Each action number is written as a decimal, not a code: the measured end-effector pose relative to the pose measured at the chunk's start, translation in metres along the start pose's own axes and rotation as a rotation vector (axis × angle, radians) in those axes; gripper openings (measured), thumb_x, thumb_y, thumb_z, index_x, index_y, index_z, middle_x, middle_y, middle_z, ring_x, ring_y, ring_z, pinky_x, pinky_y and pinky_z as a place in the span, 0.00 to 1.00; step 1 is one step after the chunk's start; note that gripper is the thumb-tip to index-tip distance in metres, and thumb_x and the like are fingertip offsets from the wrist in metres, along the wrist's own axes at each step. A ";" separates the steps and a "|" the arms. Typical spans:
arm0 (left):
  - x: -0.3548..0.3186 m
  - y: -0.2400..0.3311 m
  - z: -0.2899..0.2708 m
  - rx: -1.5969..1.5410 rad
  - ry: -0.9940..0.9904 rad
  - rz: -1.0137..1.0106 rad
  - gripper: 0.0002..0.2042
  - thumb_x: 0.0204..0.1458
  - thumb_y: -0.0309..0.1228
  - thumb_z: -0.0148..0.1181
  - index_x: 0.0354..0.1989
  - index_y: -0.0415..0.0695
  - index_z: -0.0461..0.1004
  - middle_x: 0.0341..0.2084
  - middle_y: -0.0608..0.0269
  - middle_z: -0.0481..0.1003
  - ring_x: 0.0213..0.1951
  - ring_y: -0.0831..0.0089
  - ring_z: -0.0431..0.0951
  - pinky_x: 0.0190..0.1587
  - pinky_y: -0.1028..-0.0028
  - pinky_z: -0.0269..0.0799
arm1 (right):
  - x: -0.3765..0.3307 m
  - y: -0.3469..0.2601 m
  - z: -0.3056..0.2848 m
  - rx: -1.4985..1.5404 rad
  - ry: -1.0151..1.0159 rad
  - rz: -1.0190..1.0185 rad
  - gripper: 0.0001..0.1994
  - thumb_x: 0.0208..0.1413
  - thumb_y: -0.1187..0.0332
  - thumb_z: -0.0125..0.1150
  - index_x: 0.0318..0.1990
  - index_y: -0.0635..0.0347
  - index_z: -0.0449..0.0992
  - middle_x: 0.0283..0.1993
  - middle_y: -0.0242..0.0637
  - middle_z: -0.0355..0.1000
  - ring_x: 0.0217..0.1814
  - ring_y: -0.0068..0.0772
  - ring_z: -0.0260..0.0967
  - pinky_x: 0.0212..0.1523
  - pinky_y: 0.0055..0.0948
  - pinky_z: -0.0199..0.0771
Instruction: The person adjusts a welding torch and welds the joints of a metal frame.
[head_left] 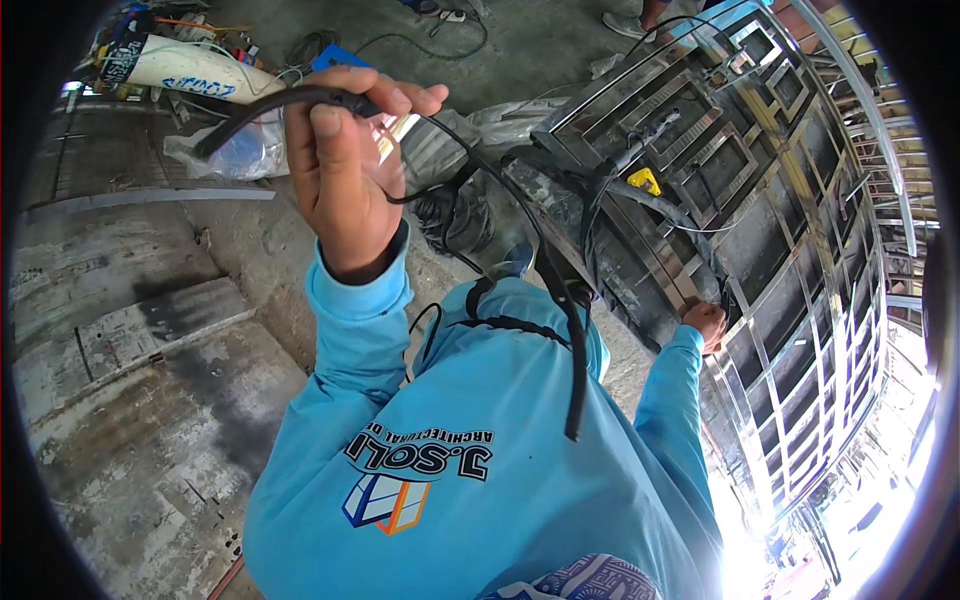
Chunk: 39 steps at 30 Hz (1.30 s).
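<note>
Raised at the upper left, my left hand point(345, 165) pinches a black curved tube-like piece point(245, 118) between thumb and fingers. A thin black cord point(490, 175) runs from beside these fingers down across my front, and a thicker black end point(577, 385) hangs before my shirt. Something clear and shiny point(392, 135) shows behind the fingers; its kind is unclear. Over at the right, my right hand point(705, 328) is curled at the edge of a large metal grille panel point(755, 310), beside a dark hose point(712, 265). What those fingers grip is hidden.
A yellow tool point(644, 181) and a welding-type holder point(640, 140) lie on the panel. Coiled black cable point(455, 215) sits on the floor near my foot. Plastic sheeting point(235, 150) and a pale cylinder point(205, 70) stand at the upper left. Another person's shoe point(628, 25) shows at the top.
</note>
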<state>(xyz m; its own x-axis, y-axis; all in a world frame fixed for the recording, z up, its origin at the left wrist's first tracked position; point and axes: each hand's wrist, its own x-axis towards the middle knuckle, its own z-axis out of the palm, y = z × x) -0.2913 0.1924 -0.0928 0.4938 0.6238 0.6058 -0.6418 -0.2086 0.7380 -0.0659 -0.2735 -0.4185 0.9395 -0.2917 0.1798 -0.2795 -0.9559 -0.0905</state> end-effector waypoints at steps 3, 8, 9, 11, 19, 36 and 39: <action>-0.004 -0.009 -0.010 -0.082 -0.001 -0.085 0.19 0.74 0.43 0.46 0.56 0.38 0.68 0.40 0.52 0.75 0.42 0.58 0.80 0.50 0.50 0.81 | -0.029 -0.001 -0.016 0.095 0.012 -0.273 0.14 0.57 0.57 0.54 0.41 0.48 0.84 0.43 0.39 0.81 0.49 0.48 0.76 0.50 0.54 0.70; -0.016 -0.053 -0.022 -0.075 -0.036 -0.356 0.18 0.71 0.42 0.53 0.52 0.37 0.73 0.38 0.55 0.75 0.38 0.63 0.79 0.43 0.59 0.80 | -0.131 -0.001 -0.054 0.775 -0.500 -0.513 0.08 0.62 0.70 0.59 0.43 0.60 0.82 0.39 0.45 0.79 0.41 0.44 0.80 0.45 0.38 0.78; -0.025 -0.063 -0.027 -0.099 -0.060 -0.367 0.18 0.71 0.42 0.53 0.52 0.37 0.73 0.38 0.55 0.75 0.38 0.63 0.79 0.43 0.59 0.80 | -0.150 -0.008 -0.071 0.762 -0.614 -0.539 0.09 0.64 0.68 0.59 0.45 0.60 0.82 0.40 0.45 0.81 0.40 0.42 0.82 0.43 0.36 0.79; -0.043 -0.083 -0.035 -0.211 -0.039 -0.679 0.18 0.70 0.44 0.55 0.52 0.38 0.73 0.37 0.57 0.75 0.37 0.64 0.79 0.42 0.60 0.79 | -0.181 -0.015 -0.088 0.779 -0.896 -0.369 0.11 0.64 0.65 0.61 0.47 0.59 0.82 0.40 0.46 0.83 0.41 0.41 0.84 0.44 0.35 0.81; -0.100 -0.127 -0.030 -0.312 -0.129 -1.152 0.17 0.69 0.44 0.57 0.53 0.42 0.74 0.37 0.62 0.74 0.39 0.66 0.79 0.40 0.60 0.80 | -0.132 -0.127 -0.340 1.682 -0.422 -0.868 0.12 0.57 0.63 0.70 0.36 0.63 0.79 0.34 0.41 0.77 0.28 0.35 0.73 0.29 0.36 0.73; -0.106 -0.111 -0.019 -0.238 -0.190 -1.183 0.17 0.68 0.44 0.58 0.51 0.41 0.75 0.34 0.63 0.74 0.36 0.69 0.80 0.39 0.64 0.83 | -0.119 -0.204 -0.473 2.123 -0.615 -1.666 0.04 0.59 0.76 0.61 0.31 0.62 0.76 0.23 0.35 0.71 0.16 0.25 0.62 0.15 0.26 0.53; -0.112 -0.107 -0.022 -0.222 -0.152 -1.213 0.17 0.68 0.44 0.58 0.51 0.41 0.75 0.34 0.63 0.75 0.36 0.69 0.80 0.39 0.64 0.83 | -0.094 -0.185 -0.471 1.783 -0.808 -1.941 0.08 0.63 0.59 0.60 0.42 0.46 0.83 0.42 0.35 0.79 0.40 0.43 0.75 0.37 0.41 0.77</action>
<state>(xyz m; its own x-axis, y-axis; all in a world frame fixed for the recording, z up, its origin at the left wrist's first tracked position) -0.2911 0.1619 -0.2458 0.8908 0.2283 -0.3928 0.1981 0.5828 0.7881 -0.1962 -0.0854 0.0431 -0.0899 0.6104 0.7870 0.2446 0.7795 -0.5767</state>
